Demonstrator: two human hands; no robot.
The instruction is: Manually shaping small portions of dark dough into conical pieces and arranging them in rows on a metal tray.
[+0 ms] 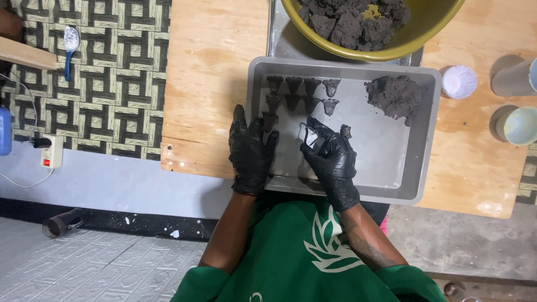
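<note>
My left hand (250,150), in a black glove, rests flat on the near left edge of a grey tray (411,168), its fingertips beside a small dark cone-shaped piece (270,120). My right hand (331,158), also gloved, grips a small clear mould cup (309,136) with dark paste on it, just above the tray floor. Several moulded dark cones (302,92) stand in two rows at the tray's far left. A lump of dark paste (396,96) lies in the tray's far right corner.
A yellow bowl (414,40) full of dark paste stands beyond the tray. A stack of white paper cups (459,81) and two cylinders (517,106) sit at the right of the wooden board (207,84). A power strip (49,152) lies on the floor at left.
</note>
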